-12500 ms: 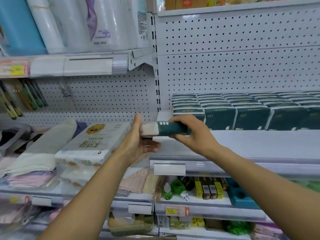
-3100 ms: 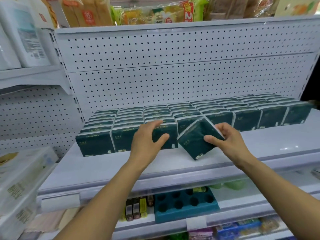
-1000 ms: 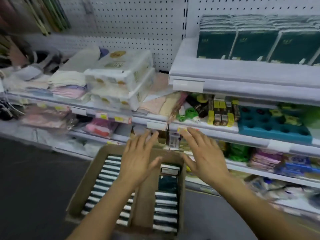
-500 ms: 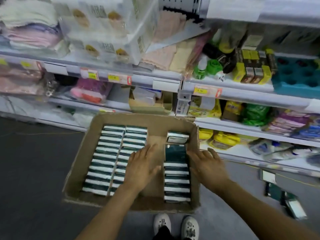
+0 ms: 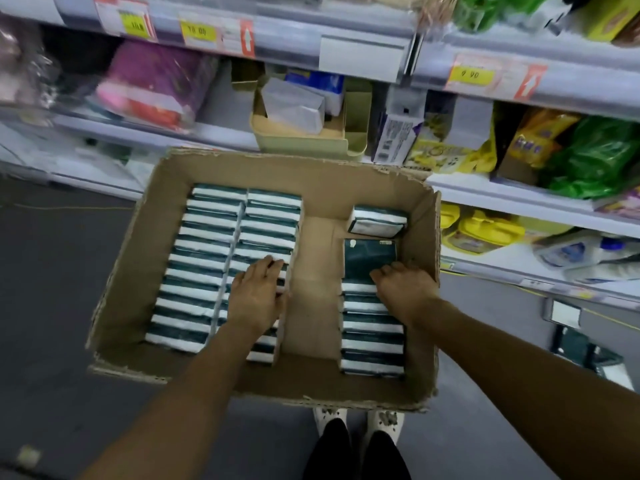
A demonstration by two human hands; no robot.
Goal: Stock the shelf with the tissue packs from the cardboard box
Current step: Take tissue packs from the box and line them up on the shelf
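An open cardboard box (image 5: 166, 244) stands on the floor in front of my feet. Dark green tissue packs (image 5: 207, 258) stand on edge in two full rows at its left. A shorter row (image 5: 372, 337) fills the right side, with one pack lying flat (image 5: 369, 256) and another (image 5: 379, 220) at the far end. My left hand (image 5: 258, 296) rests flat on the second row, fingertips bent over a pack's edge. My right hand (image 5: 405, 289) sits on the right row, its fingers curled down over the far face of the foremost upright packs.
Store shelves (image 5: 363, 46) with price tags run behind the box, holding a beige tray (image 5: 301, 142), yellow and green packages (image 5: 588, 157) and pink goods (image 5: 152, 88). A bare strip of cardboard (image 5: 313, 289) divides the box. Dark floor lies left; small items lie on the floor at the right (image 5: 571, 341).
The view has dropped from the shelf to the box. Both hands have come down from hovering above the box onto the packs, and the right fingers have curled.
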